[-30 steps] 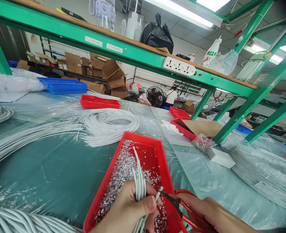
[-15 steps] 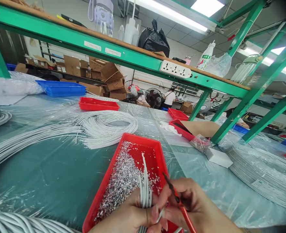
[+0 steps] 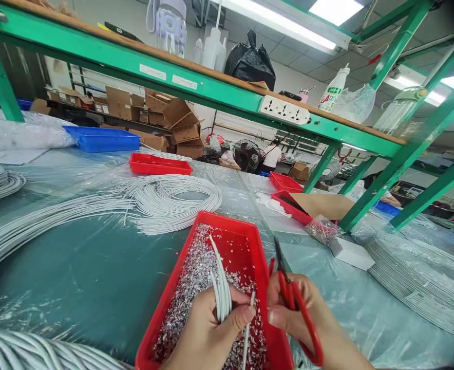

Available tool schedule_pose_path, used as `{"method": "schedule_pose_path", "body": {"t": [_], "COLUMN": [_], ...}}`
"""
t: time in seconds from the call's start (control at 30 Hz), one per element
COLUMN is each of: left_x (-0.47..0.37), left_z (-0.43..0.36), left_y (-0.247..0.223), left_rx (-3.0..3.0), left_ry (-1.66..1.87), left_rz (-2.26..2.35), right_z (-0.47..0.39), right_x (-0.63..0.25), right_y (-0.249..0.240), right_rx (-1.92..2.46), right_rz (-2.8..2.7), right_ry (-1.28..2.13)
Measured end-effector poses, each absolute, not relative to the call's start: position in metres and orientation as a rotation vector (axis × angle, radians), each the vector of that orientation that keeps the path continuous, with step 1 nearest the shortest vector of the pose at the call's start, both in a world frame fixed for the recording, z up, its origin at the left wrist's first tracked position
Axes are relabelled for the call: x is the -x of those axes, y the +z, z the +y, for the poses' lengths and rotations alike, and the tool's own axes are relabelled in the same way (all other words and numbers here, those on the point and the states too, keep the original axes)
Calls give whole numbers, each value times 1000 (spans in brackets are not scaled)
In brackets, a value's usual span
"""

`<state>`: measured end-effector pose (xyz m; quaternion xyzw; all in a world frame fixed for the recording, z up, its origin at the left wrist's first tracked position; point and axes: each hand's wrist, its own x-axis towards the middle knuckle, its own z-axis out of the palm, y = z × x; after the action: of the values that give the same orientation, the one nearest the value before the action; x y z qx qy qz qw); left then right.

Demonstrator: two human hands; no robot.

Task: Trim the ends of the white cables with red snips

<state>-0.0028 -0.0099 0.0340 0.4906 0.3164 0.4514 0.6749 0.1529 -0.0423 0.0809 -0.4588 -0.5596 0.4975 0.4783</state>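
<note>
My left hand (image 3: 207,334) grips a small bundle of white cables (image 3: 220,280), their cut ends pointing up over a red tray (image 3: 246,231) filled with several silvery foil scraps (image 3: 192,288). One loose cable (image 3: 248,324) hangs between my two hands, its end near my left thumb. My right hand (image 3: 307,318) holds red-handled scissors (image 3: 288,293) with the blades closed and pointing up, beside the tray's right edge.
A coil of white cables (image 3: 173,198) lies behind the tray on the plastic-covered green table. More cable bundles lie at the left (image 3: 3,180) and right (image 3: 419,277). Other red trays (image 3: 159,163), a blue tray (image 3: 99,139), a white box (image 3: 352,252) and a green shelf frame (image 3: 196,85) surround it.
My right hand has pulled back from the cable end and turned the scissors upright. The bundle in my left hand has tilted a little to the left.
</note>
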Motion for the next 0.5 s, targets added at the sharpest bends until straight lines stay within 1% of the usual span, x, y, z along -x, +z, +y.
{"method": "schedule_pose_path", "body": {"t": [0.1,0.2,0.33,0.4,0.5], "left_x": [3,3,6,9,11], "left_z": [-9,-8,-9,-9,-10], "left_y": [32,30,36,41,47], "left_rx": [-1059,-950,-824,-780,-745], "left_ry": [972,835,822,823,826], "left_rz": [722,563,479,478,502], "right_z": [-41,-38,-46,-57,-74], "right_x": [-161,-168,-178,-184,-191], "right_y": [86,95,102,104,106], "right_rx": [1189,1262,1314,1396,1543], "right_rz": [-1347,-1313,-1369,-1406,-1546], "right_ry": [1146,956,749,756,882]}}
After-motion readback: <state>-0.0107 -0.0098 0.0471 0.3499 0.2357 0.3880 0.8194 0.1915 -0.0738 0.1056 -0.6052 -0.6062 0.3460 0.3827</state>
